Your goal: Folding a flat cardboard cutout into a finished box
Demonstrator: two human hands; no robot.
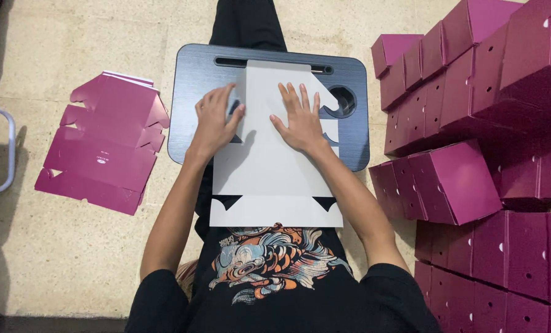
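Looking down from the head camera:
Left hand: the left hand lies on the left edge of the white sheet, fingers bent and pressing a side flap, gripping nothing.
Right hand: the right hand rests open and flat, fingers spread, on the middle of the sheet.
White sheet: an unfolded box blank, white side up, lies over the lap desk and reaches down over the person's lap; small notches show dark along its lower fold.
Lap desk: a dark lap desk sits across the legs; its round cup hole at the right is partly covered by the blank, and nothing shows inside it.
Flat stack: a pile of magenta flat blanks lies on the floor well to the left, apart from the desk.
Folded boxes: finished magenta boxes are stacked on the right, all closed, so their contents cannot be told.
Floor: beige floor under everything.
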